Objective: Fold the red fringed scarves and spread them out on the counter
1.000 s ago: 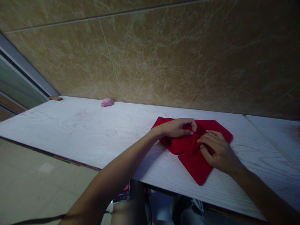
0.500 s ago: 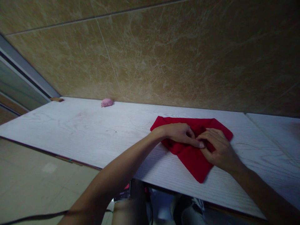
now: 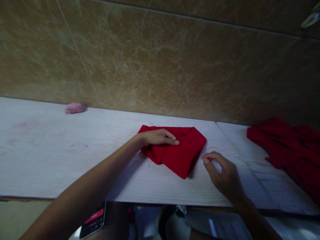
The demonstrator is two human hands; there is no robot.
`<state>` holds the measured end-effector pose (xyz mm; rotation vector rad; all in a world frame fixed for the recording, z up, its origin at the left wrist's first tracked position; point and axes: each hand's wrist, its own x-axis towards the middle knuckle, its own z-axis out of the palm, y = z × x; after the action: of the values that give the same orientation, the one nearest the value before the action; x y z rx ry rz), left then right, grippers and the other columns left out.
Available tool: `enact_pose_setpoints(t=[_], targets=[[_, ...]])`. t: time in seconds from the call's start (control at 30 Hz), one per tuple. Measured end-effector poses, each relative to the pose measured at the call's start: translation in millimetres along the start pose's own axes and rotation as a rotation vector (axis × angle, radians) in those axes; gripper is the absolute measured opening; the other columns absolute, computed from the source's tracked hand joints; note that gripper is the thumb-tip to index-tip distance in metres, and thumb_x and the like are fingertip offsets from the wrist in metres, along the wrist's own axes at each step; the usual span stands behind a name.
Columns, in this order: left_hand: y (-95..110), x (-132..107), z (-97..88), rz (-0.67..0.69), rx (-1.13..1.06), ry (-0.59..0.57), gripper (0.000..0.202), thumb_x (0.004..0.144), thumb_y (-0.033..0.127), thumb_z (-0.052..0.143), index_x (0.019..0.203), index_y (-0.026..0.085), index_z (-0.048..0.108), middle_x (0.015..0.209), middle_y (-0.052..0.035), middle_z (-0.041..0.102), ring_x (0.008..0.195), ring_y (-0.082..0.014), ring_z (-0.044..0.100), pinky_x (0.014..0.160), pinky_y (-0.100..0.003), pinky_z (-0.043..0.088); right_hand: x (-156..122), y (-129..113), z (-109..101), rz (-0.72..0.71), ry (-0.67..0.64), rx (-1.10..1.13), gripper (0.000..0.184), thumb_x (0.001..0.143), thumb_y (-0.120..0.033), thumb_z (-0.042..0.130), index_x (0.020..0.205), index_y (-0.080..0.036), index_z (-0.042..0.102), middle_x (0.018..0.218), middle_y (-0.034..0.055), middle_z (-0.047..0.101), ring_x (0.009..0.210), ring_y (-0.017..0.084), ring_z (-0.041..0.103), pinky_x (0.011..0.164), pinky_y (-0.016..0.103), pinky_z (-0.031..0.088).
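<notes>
A folded red cloth [image 3: 185,153] lies on the white wood-grain tabletop [image 3: 75,156], close to the wall. My left hand [image 3: 157,137] rests flat on the cloth's upper left part, fingers stretched out and pointing right. Just right of the cloth's edge, my right hand [image 3: 221,170] hovers over the table with its fingers loosely curled and apart, holding nothing.
A pile of more red cloth [image 3: 287,146] lies at the right end of the table. A small pink lump [image 3: 74,108] sits by the brown marble wall [image 3: 160,60] at the back left. A phone [image 3: 93,221] shows below the table's front edge.
My right hand has come off the cloth and now sits beside its right edge. The cloth looks more compactly folded. The camera has swung right, bringing the red pile into view.
</notes>
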<state>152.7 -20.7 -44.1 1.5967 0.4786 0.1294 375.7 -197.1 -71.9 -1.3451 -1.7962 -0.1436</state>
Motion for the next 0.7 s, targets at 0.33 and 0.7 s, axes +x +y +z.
enact_pose_setpoints(t=[0.33, 0.7], targets=[[-0.2, 0.0, 1.4, -0.012, -0.106, -0.007, 0.051, 0.065, 0.061, 0.086, 0.068, 0.015, 0.063, 0.066, 0.003, 0.058, 0.06, -0.0081, 0.046, 0.057, -0.022, 0.032, -5.4, -5.9, 12.6, -0.027, -0.189, 0.031, 0.027, 0.093, -0.017, 0.047, 0.094, -0.02, 0.074, 0.101, 0.0119, 0.074, 0.093, 0.026, 0.07, 0.081, 0.041, 0.059], [-2.2, -0.7, 0.1, 0.086, -0.263, -0.054, 0.046, 0.065, 0.057, 0.088, 0.073, 0.017, 0.065, 0.074, 0.004, 0.063, 0.064, -0.0087, 0.052, 0.062, -0.024, 0.04, 36.1, -14.5, 29.9, 0.992, -0.316, 0.78, 0.034, 0.064, -0.041, 0.078, 0.094, -0.026, 0.074, 0.094, 0.0049, 0.078, 0.085, 0.025, 0.071, 0.076, 0.036, 0.061]])
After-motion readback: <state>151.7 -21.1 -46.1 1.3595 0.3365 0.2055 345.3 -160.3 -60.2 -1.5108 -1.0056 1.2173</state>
